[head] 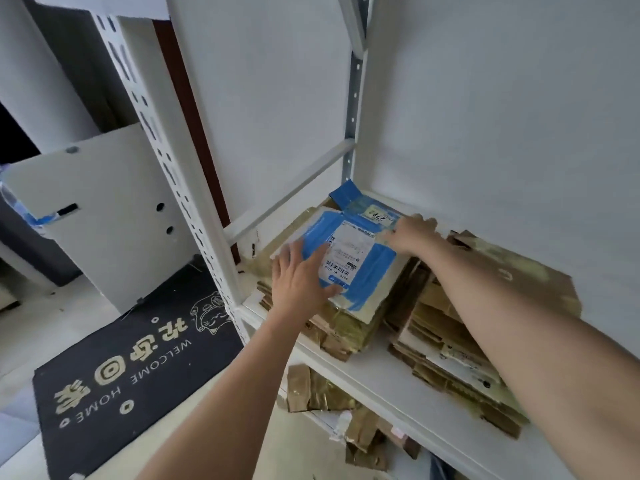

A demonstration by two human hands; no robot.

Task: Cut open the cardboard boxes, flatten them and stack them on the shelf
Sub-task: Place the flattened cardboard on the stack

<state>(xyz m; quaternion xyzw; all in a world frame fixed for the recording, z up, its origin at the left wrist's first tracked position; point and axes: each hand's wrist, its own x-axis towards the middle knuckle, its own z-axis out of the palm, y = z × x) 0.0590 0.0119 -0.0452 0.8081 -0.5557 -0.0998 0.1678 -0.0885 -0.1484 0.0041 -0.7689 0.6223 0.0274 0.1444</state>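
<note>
Flattened blue-and-white cardboard box (360, 258), bearing a white barcoded shipping label (348, 252) too blurred to read, tops the left stack of flattened brown cardboard (337, 329) on the white metal shelf (377, 370). Left hand (304, 282) presses flat on its seven o'clock corner, fingers spread; right hand (410, 235) rests at its two o'clock edge, fingers forward. At eight o'clock lies a black doormat (128, 372) reading "WELCOME HOME".

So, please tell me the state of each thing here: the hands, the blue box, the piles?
Left hand: open, flat on the blue box.
Right hand: open, pressing the box's far edge.
Blue box: flattened, on top of the left pile.
Left pile: flat, on shelf.
Right pile: flat, stacked.
</note>
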